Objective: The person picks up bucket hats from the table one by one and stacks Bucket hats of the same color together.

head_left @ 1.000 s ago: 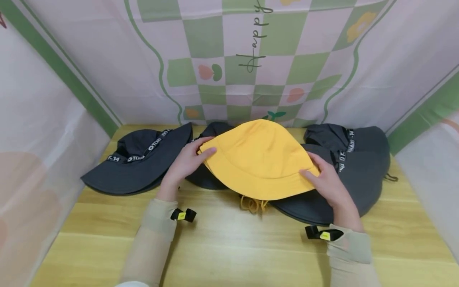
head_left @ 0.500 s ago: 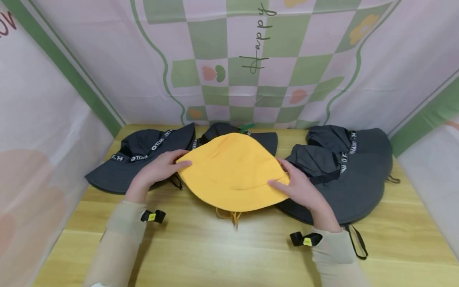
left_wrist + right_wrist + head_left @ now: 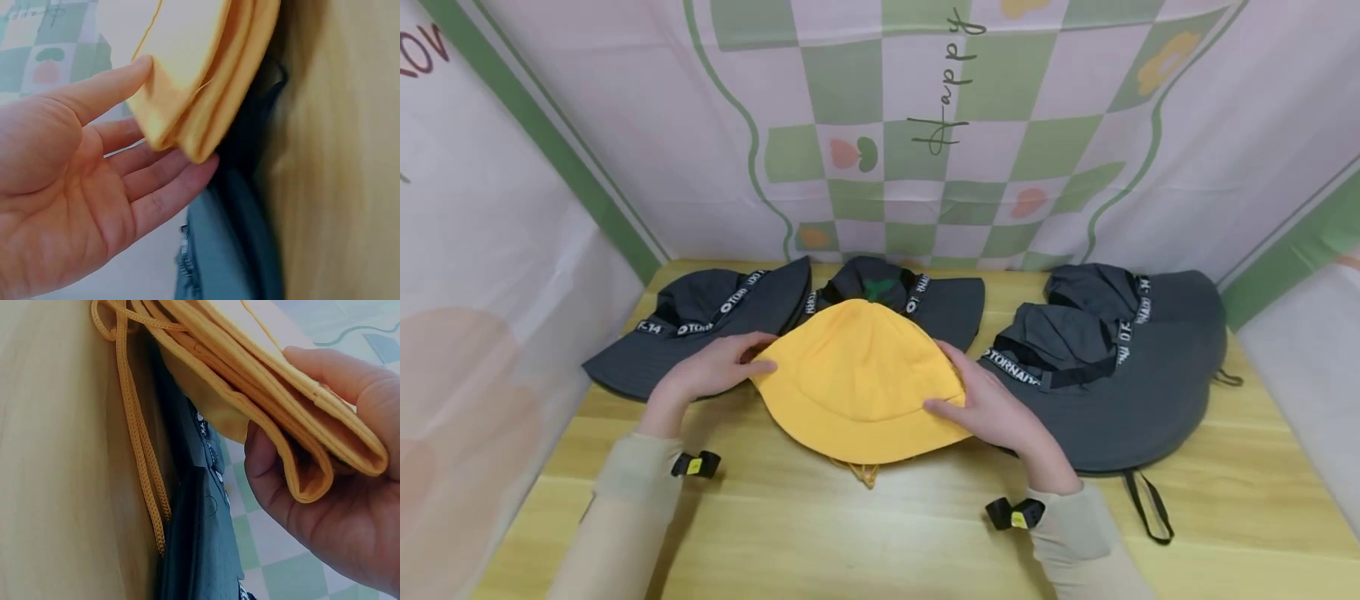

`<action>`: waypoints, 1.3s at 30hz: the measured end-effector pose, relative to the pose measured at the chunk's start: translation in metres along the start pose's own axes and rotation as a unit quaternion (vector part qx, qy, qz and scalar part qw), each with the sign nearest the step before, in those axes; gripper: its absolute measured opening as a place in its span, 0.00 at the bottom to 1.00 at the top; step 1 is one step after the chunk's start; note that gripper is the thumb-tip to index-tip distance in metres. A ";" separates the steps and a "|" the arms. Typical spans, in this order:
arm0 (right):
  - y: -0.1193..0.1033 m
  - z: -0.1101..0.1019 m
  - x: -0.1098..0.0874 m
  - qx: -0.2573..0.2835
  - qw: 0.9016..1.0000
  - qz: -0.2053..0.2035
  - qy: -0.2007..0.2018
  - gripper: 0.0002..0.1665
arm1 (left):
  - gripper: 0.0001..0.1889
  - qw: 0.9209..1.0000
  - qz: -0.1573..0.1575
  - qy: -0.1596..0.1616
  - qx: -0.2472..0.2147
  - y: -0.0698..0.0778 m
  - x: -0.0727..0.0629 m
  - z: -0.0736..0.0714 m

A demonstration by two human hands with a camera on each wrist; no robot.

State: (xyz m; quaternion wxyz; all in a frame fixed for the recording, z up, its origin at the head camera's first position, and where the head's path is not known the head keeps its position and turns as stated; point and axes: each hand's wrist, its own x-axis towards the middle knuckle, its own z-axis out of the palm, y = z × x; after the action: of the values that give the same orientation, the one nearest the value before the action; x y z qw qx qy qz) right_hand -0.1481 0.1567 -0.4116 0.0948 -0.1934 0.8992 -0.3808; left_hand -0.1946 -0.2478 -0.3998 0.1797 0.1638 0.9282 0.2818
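Observation:
A yellow bucket hat (image 3: 861, 375) hangs between both hands, crown up, above the table's middle. Its edge shows several folded brim layers (image 3: 250, 394) in the right wrist view; whether this is one hat or a stack I cannot tell. A green sprout (image 3: 877, 289) tops the crown. My left hand (image 3: 718, 367) pinches the left brim edge, thumb on top and fingers beneath. At the opposite edge my right hand (image 3: 992, 404) grips the brim, its fingers curled under the layers. Yellow cords (image 3: 139, 437) dangle below. Behind the yellow hat sits a dark grey hat (image 3: 955, 304), partly covered.
Another dark hat (image 3: 700, 333) with a lettered band lies at the left on the wooden table (image 3: 850, 550). Two overlapping dark hats (image 3: 1165, 375) lie at the right, a black strap (image 3: 1150, 508) trailing from them. A patterned cloth (image 3: 917, 150) hangs behind the table.
Both hands have carried the yellow hat leftward and toward the person, slightly lower in the head view. More of the dark hats behind and at the right now shows.

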 end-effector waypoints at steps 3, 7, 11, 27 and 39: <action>0.001 0.000 0.000 0.001 1.000 -0.005 -0.004 0.51 | 0.28 1.000 0.001 0.017 0.002 -0.002 -0.004 -0.008; 0.002 0.000 0.000 0.006 1.000 -0.005 -0.006 0.52 | 0.24 0.998 -0.018 0.065 0.015 -0.016 -0.008 -0.024; 0.001 0.001 0.001 0.007 1.000 -0.007 -0.005 0.51 | 0.29 0.988 -0.076 0.115 0.067 -0.045 -0.012 -0.041; -0.016 0.017 0.005 0.004 0.998 -0.064 0.013 0.47 | 0.55 0.940 -0.266 0.190 0.101 -0.119 -0.033 -0.043; -0.040 0.042 0.022 0.021 0.999 -0.046 0.002 0.47 | 0.31 0.919 -0.206 0.323 0.095 -0.087 -0.070 -0.077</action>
State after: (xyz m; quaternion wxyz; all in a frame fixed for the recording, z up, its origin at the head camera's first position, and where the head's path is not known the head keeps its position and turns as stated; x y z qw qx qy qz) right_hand -0.1434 0.0951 -0.4119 0.0792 -0.2321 0.8813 -0.4040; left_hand -0.1837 -0.3801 -0.3734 -0.0926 -0.1149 0.9712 0.1868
